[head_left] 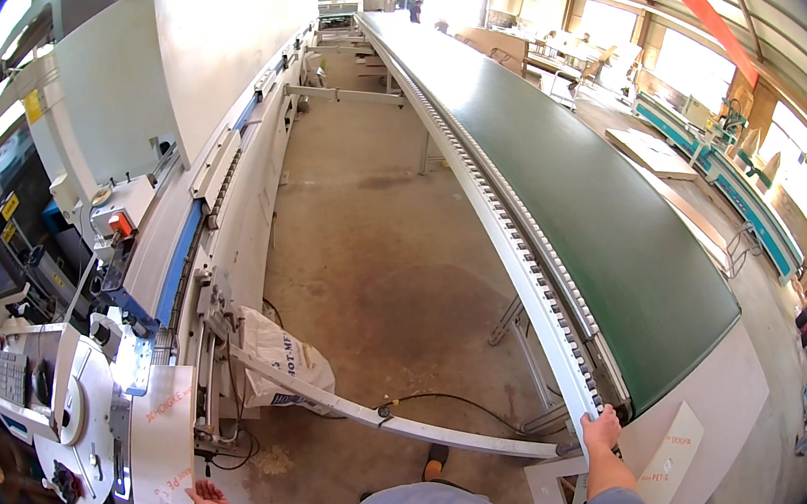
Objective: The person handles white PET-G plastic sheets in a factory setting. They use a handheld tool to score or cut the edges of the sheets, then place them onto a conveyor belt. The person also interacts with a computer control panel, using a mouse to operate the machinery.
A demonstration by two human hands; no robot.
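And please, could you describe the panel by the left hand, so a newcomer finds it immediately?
Follow the long white machine on the left down to its near end. There, beside the open left hand, lies the pale panel. Unlike the rounded white stand to its left, it is straight-edged and carries red printing.

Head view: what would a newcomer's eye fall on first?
Probably the long, flat, dark green conveyor belt, stretching from right foreground to far background. Next, the right hand on the near end of the long white metal rail along its left edge. At lower left, the open left hand is beside a pale, flat board.
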